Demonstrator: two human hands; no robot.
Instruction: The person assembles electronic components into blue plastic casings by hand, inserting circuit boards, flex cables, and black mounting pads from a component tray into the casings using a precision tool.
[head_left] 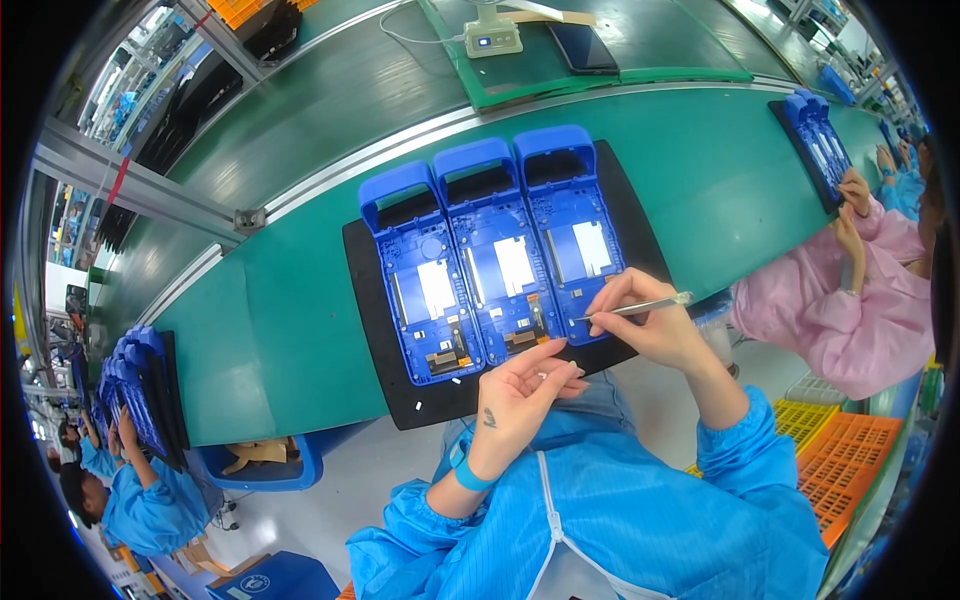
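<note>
Three blue plastic housings with raised loop handles lie side by side on a black mat [400, 405]: a left housing [413, 255], a middle housing [490, 225] and a right housing [570, 205]. Each has a white rectangle inside; the left and middle ones also show dark and orange flex parts at the bottom. In my right hand [660, 330], thumb and fingers pinch metal tweezers [650, 306], whose tips point into the lower part of the right housing. My left hand [520, 385] is half curled at that housing's lower edge, with a small white piece [543, 375] at its fingers.
Small white bits lie on the mat's front edge. Beyond the green bench [300, 300] stand a small device [492, 38] and a phone [582, 48]. Co-workers sit left and right with similar housings. A blue bin [310, 465] and orange crates [850, 460] stand below bench level.
</note>
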